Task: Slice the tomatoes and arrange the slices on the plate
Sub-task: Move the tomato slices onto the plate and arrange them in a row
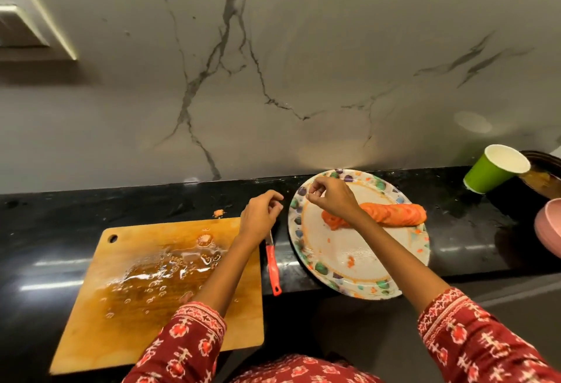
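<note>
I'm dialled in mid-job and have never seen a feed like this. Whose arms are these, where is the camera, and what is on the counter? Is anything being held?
There is no machine here: a person works with bare hands, and the single picture comes from a wide-angle camera on their head, looking forward and down. The left hand hovers by the wet cutting board, just above a red-handled knife lying on the black counter. The right hand is over the patterned plate, beside a row of tomato slices. Both hands have loosely curled fingers; I see nothing in either grip. A green cup stands to the right.
</note>
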A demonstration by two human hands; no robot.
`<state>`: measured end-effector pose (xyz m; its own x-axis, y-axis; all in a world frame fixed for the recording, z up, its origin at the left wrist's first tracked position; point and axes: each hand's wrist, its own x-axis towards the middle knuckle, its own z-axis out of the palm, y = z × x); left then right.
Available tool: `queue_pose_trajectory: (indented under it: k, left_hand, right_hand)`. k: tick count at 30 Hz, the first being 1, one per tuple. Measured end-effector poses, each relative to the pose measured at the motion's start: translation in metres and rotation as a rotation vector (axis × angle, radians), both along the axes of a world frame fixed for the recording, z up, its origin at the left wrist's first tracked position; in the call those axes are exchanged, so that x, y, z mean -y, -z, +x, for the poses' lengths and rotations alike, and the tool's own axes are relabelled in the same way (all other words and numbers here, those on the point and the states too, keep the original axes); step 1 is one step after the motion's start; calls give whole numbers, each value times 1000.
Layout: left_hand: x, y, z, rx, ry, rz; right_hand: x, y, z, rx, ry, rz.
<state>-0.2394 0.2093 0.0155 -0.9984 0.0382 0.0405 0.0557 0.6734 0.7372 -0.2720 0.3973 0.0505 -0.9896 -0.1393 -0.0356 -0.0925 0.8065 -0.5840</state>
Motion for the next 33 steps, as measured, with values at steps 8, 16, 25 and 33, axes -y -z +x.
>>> queue_pose_trajectory:
  k: [8, 16, 25, 33]
  left_hand:
    - [127, 6, 56, 16, -240, -45]
    - [203, 14, 108, 20, -344, -97]
    - [213, 18, 127, -4, -278, -61]
    - [205, 11, 125, -14, -233, -16]
  right_hand:
    - [79, 10, 22, 102, -180, -1]
    - [159, 12, 59, 227, -501, 72]
    - [189, 24, 86, 199, -547, 257]
    - [227, 21, 67, 122, -293, 181]
